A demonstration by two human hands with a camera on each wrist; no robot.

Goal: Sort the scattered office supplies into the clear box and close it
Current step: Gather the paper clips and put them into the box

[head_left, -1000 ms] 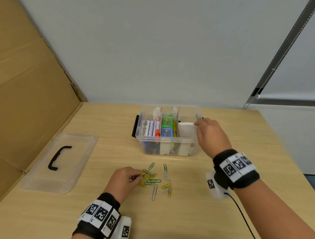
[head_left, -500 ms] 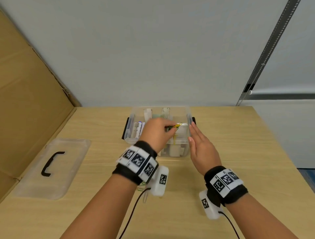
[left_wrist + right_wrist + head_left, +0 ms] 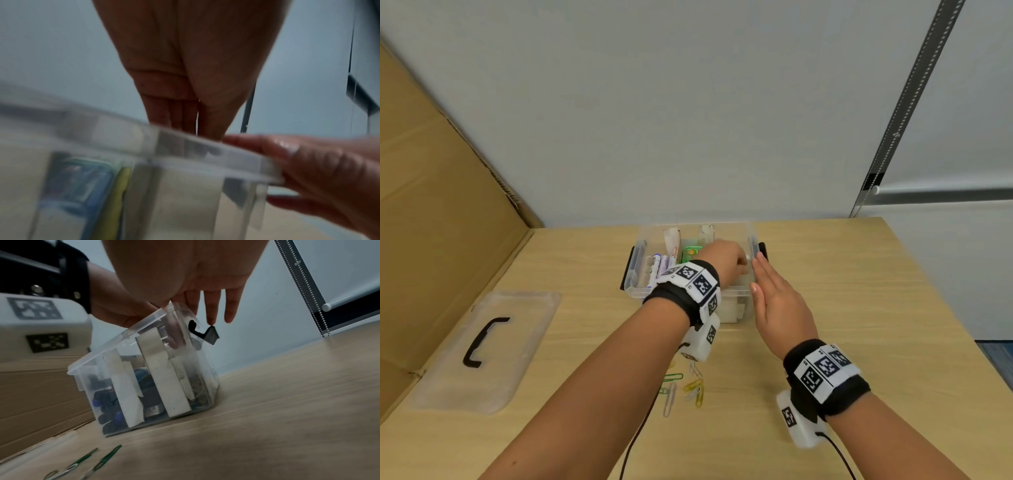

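The clear box (image 3: 639, 250) stands open at mid-table, split by white dividers. My left hand (image 3: 726, 262) reaches down into its right compartment, fingers bunched against the thumb (image 3: 213, 116). Through the clear wall (image 3: 191, 363) thin wire glints show at its fingertips (image 3: 174, 337), which looks like a pinch on paper clips. My right hand (image 3: 774, 294) lies flat with straight fingers against the box's right side, one fingertip (image 3: 211, 321) on the black latch (image 3: 212, 335). Several coloured paper clips (image 3: 685, 387) lie loose on the table in front of the box.
The clear lid (image 3: 524, 335) with a black handle lies flat at the left. Markers (image 3: 659, 265) fill the left compartment and a green item (image 3: 691, 253) sits in the middle one. A cardboard wall (image 3: 431, 222) borders the table's left side.
My left hand picked clips from the table pile, carried them over the box and has dropped lower into the right compartment. My right hand moved from the rim to lie flat against the right wall.
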